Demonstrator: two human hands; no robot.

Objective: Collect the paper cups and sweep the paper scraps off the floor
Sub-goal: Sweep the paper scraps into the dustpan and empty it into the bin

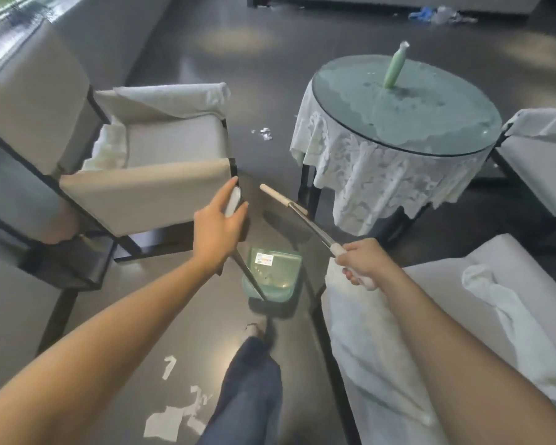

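Observation:
My left hand [219, 223] grips the white handle top of a long-handled green dustpan [272, 277], which stands on the dark floor between the chairs. My right hand [361, 263] grips the white grip of a broom handle [297, 211]; the metal shaft points up and to the left, and the broom head is out of view. White paper scraps [177, 415] lie on the floor by my leg at the bottom. A smaller cluster of scraps [264, 133] lies on the floor left of the round table. No paper cup shows clearly.
A beige armchair [148, 187] stands at left. A round glass-topped table [405, 107] with a lace cloth carries a pale green vase [395, 67]. A white-covered seat [430, 332] fills the right. Blue and clear litter [437, 14] lies far back.

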